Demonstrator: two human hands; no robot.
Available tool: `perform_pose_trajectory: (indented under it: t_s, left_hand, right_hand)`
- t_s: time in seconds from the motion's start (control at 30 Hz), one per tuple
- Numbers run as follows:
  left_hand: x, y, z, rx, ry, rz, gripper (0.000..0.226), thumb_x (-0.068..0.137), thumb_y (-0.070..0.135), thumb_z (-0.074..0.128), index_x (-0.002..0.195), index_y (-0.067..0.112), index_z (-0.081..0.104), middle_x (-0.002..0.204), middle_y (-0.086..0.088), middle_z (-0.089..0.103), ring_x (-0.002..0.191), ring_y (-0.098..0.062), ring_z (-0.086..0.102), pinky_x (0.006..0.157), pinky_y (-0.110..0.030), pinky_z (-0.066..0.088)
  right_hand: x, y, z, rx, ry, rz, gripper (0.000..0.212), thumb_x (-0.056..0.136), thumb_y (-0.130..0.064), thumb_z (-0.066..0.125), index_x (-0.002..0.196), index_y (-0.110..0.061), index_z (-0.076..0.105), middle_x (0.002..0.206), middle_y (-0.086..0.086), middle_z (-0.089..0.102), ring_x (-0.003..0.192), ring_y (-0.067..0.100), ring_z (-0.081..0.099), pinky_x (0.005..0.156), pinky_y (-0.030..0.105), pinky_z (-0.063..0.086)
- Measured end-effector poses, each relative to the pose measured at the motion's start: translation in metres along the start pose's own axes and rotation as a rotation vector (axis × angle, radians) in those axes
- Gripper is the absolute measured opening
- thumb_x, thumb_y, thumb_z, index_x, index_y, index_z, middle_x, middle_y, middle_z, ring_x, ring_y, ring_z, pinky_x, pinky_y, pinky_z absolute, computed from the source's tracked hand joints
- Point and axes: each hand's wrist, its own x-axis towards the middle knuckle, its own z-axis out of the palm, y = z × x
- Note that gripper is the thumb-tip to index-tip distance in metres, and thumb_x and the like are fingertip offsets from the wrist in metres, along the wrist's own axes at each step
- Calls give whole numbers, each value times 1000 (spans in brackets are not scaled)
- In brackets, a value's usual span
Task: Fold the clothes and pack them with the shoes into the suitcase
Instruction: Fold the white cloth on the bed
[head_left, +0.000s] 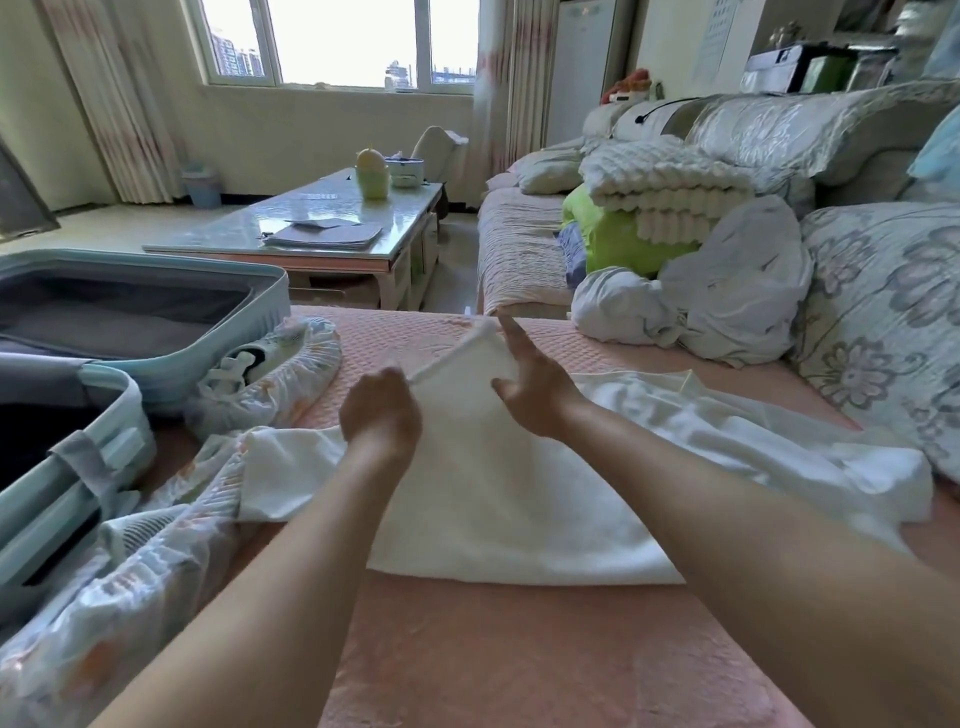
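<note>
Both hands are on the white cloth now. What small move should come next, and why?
Probably bring the raised edge down onto the flat part, completing the fold: the left hand pinches the white garment at its lifted far edge, and the right hand rests straight fingers against it.

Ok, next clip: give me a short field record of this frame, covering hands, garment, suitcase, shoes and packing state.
left hand: grips the raised edge of the white garment
right hand: fingers straight, against the same raised fold
white garment: spread on the pink bed cover, far part lifted
suitcase: lies open at the left
shoe: inside a floral cover beside the suitcase, not packed
patterned garment: loose at lower left, outside the suitcase
</note>
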Motion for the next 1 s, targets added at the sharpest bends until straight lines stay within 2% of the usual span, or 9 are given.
perform_pose_trajectory:
  t_s: [0.07, 0.13, 0.23, 0.3, 0.37, 0.47, 0.6, 0.8, 1.0]
  left_hand:
    - [7, -16, 3, 118, -41, -136, 36, 93, 3, 43, 127, 7, 54, 126, -19, 60, 117, -36, 58, 95, -43, 48]
    - [3, -18, 10, 228, -13, -94, 46, 94, 3, 43, 140, 8, 40, 137, -18, 48, 127, -35, 47, 103, -44, 41]
    - [-8, 3, 27, 103, -6, 340, 52, 89, 5, 47, 139, 19, 45, 137, -9, 51, 126, -29, 47, 104, -40, 39]
    - [-17, 19, 38, 95, -254, 535, 48, 98, 27, 49, 145, 30, 42, 148, -1, 44, 137, -24, 38, 112, -39, 32]
    - [-23, 24, 49, 185, -529, 469, 58, 100, 50, 39, 154, 35, 24, 163, 0, 20, 150, -24, 14, 121, -46, 15]
    - [-28, 22, 62, 289, -599, 323, 63, 100, 59, 23, 157, 38, 7, 166, -1, -5, 152, -30, -5, 121, -54, -2]
    - [-25, 39, 65, 288, -566, 282, 64, 100, 59, 22, 158, 35, 9, 166, -3, -3, 153, -29, -4, 121, -54, 0]
    - [-47, 127, 87, 132, -475, 559, 58, 104, 49, 29, 158, 32, 15, 166, 2, 11, 153, -19, 6, 122, -40, 9]
    - [-60, 220, 129, 52, -525, 711, 55, 104, 45, 32, 156, 27, 23, 164, 2, 18, 151, -19, 14, 120, -38, 15]
  right_hand:
    - [6, 1, 3, -60, -41, -37, 86, 91, -10, 54, 159, -37, 9, 154, 9, 45, 130, 33, 52, 108, 36, 41]
    - [5, 17, 7, -129, -41, -48, 76, 90, -6, 51, 157, -31, 25, 155, 8, 43, 135, 32, 48, 112, 36, 38]
    - [-6, 48, 15, -322, -170, 37, 49, 99, -21, 48, 148, -29, 46, 163, 0, 30, 147, 23, 34, 119, 37, 29]
    - [-15, 68, 18, -431, -282, 99, 48, 103, -36, 44, 150, -29, 42, 166, 1, 22, 151, 20, 23, 122, 39, 22]
    - [-26, 85, 12, -494, -328, 112, 55, 104, -45, 39, 156, -28, 32, 168, 3, 14, 154, 20, 14, 123, 38, 14]
    - [-37, 114, -12, -540, -305, 127, 59, 105, -49, 34, 159, -29, 23, 168, 3, 10, 155, 19, 7, 123, 36, 9]
    - [-45, 152, -46, -528, -194, 110, 48, 104, -38, 40, 150, -26, 44, 162, 4, 32, 150, 22, 27, 120, 39, 24]
    - [-59, 204, -91, -747, 165, -23, 37, 76, -8, 66, 108, -24, 73, 118, 8, 67, 102, 34, 65, 89, 44, 48]
    - [-40, 234, -132, -683, 200, 432, 54, 89, -60, 56, 128, -24, 59, 125, 7, 61, 116, 29, 56, 95, 37, 42]
